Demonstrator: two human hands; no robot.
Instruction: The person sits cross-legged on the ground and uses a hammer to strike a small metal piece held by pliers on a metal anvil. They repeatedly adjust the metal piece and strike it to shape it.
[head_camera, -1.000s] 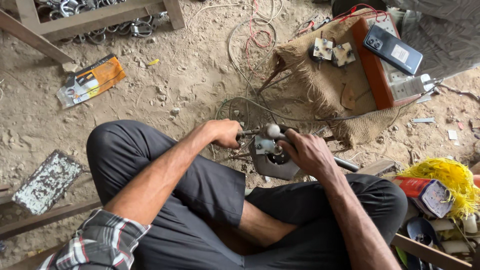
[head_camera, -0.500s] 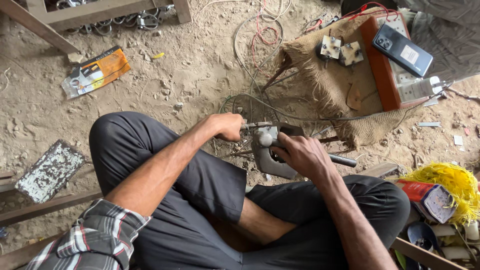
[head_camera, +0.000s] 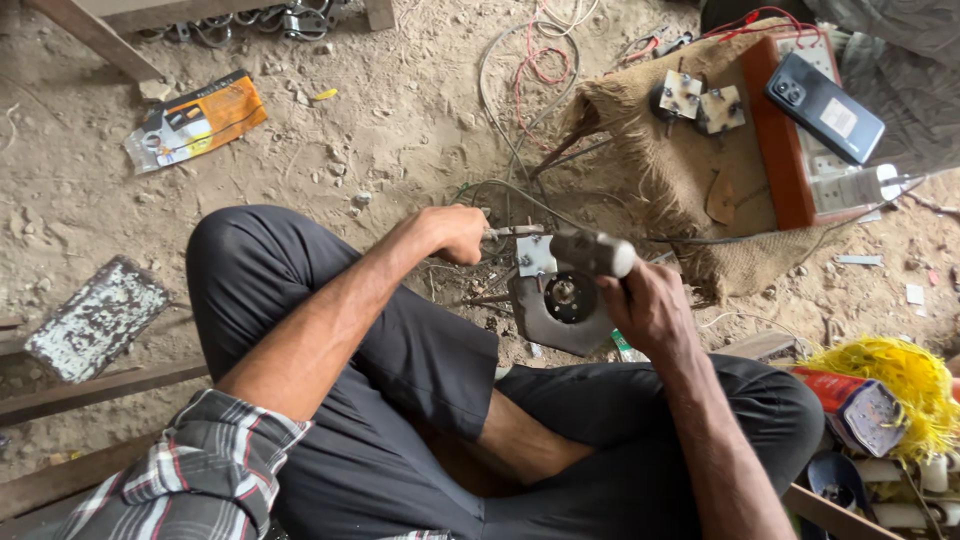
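A metal plate (head_camera: 560, 310) lies on the ground between the left hand (head_camera: 455, 233) and right hand (head_camera: 650, 310), with a phone (head_camera: 825, 107) on a box (head_camera: 790, 150) behind and a flat packet (head_camera: 195, 120) far left

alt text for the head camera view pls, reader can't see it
A person sitting on a sandy floor holds a thin metal tool in the left hand against a grey metal part, gripping a hammer in the right hand. Beyond lie loose wires, burlap and a phone.
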